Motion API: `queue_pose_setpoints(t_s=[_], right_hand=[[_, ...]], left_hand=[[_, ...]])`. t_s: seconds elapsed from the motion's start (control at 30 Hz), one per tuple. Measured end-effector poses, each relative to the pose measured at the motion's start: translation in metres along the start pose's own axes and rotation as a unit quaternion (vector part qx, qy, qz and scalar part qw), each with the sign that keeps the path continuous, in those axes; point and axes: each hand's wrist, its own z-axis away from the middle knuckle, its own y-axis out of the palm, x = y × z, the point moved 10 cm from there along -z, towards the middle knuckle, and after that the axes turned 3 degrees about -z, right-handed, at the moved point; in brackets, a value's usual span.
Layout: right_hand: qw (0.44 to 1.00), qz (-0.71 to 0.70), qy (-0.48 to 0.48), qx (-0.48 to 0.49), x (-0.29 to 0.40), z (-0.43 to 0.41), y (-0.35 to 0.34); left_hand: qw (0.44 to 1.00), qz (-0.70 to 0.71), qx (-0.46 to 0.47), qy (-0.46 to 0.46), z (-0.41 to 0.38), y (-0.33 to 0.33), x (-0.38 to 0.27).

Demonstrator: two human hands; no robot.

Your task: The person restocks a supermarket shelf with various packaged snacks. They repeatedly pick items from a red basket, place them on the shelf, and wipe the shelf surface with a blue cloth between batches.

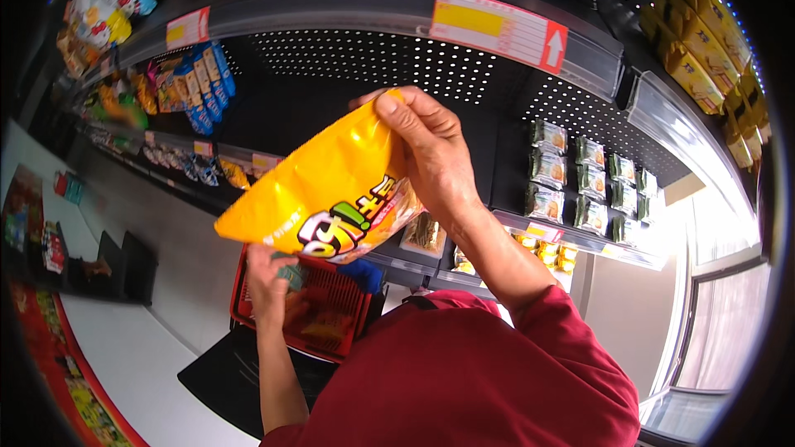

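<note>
My right hand (438, 149) pinches the upper right corner of a yellow snack bag (335, 180) between thumb and fingers. The bag hangs tilted in front of the shelves, with printed writing on its face. Below its lower left corner is my left hand (268, 288), fingers bent and partly covered by the bag. A small green thing (290, 274) shows beside those fingers; whether they grip it or the bag's edge cannot be told. Under that hand stands a red plastic shopping basket (357, 329), with packets (326, 326) dimly visible inside.
A black shelf (261, 112) with a perforated back runs before me. Small packets (546, 164) stand in rows at right, blue packs (208, 84) at left. The upper shelf's price rail (372, 15) juts out above my hands. A window (720, 323) is at far right.
</note>
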Motion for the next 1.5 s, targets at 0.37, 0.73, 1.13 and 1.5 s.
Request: queue_pose_setpoints(t_s=[0.37,0.73,1.13,1.5], right_hand=[[0.95,0.236,-0.179,-0.103,0.073,-0.043,-0.134],[0.716,0.61,-0.289,-0.179,0.094,-0.085,-0.285],[0.762,0.618,-0.126,-0.145,0.045,-0.039,-0.387],[0.821,0.545,-0.018,-0.17,0.003,-0.003,-0.341]], left_hand=[[0.975,-0.136,0.146,0.098,-0.105,0.176,-0.013],[0.976,-0.039,0.158,0.143,-0.198,0.257,-0.015],[0.972,-0.149,0.148,0.107,-0.223,0.266,0.044],[0.982,-0.118,0.117,0.093,-0.228,0.284,0.086]])
